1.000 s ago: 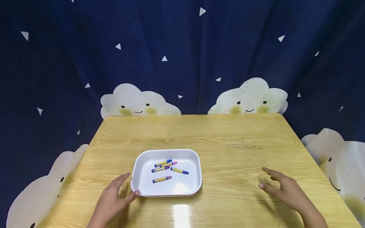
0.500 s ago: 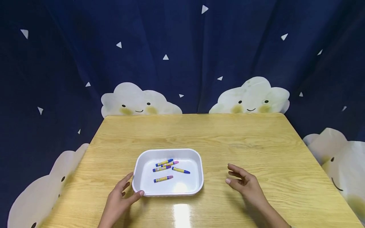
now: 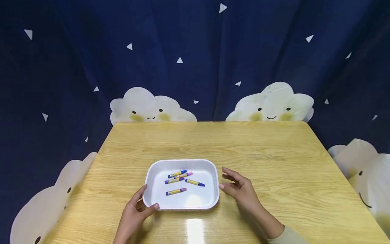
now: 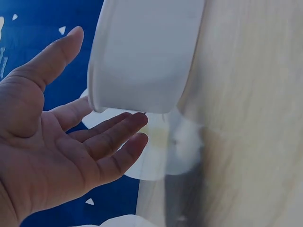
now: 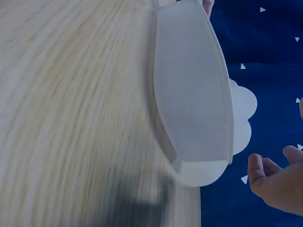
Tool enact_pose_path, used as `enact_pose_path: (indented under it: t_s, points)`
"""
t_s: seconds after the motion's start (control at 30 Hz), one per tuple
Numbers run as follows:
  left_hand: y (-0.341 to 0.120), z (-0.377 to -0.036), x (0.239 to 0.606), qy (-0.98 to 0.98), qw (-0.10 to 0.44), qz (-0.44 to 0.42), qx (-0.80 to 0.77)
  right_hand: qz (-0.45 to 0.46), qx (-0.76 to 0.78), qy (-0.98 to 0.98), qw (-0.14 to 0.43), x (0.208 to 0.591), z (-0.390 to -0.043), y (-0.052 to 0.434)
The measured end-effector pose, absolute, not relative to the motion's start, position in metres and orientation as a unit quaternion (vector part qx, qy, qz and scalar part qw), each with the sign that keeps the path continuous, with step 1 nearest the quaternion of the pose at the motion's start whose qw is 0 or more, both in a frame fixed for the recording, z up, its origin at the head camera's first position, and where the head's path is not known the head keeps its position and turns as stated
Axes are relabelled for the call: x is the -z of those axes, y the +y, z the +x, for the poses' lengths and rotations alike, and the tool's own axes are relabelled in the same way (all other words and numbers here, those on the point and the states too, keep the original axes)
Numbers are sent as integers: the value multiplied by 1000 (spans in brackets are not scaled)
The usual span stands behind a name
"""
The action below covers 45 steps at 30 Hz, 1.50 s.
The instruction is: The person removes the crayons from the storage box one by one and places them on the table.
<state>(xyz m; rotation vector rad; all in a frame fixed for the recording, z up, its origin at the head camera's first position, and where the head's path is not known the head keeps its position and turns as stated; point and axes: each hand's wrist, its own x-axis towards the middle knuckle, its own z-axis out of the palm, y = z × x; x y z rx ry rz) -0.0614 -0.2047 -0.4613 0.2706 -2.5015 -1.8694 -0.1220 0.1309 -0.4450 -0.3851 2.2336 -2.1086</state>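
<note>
the left hand (image 3: 134, 213) is held open, thumb and fingertips cupping the near left corner of the tray (image 3: 213, 176). the right hand (image 3: 240, 189) is opened just beside its right wall, apparently not touching. five crayons (image 3: 182, 181) are lain inside. the grasping step seems under way; contact on both sides is called for next.

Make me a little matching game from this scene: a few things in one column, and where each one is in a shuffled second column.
Things:
1. crayons
2. left hand
3. right hand
4. white tray

Places:
A. at the tray's near left corner
B. on the wooden table
C. inside the tray
D. just off the tray's right side

Pairs: 1-C, 2-A, 3-D, 4-B
</note>
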Motion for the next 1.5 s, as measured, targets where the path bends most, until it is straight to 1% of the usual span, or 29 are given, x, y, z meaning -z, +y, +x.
enact_pose_path:
  t_s: [0.23,0.53,0.77,0.9,1.13,1.27,1.4,1.5]
  points:
    - [-200,-62,464,-803,20,109,586,-122,713,687,67,444,-130,109]
    - [-199,-64,462,-808,14,135,573,-140,671,720,114,444,-137,84]
    - [-202,-64,463,-798,11,137,587,-92,640,747,156,444,-145,57]
    - [-204,-62,465,-798,9,142,586,-67,614,769,162,447,-145,44]
    - [-203,-64,466,-790,2,150,594,-21,569,799,193,457,-149,35]
    - [-204,-66,466,-783,2,148,604,-16,546,821,165,465,-156,32]
    - [-204,-67,466,-777,3,144,613,-32,512,849,123,471,-164,30]
    - [-205,-67,467,-782,6,137,607,-43,491,864,103,473,-168,29]
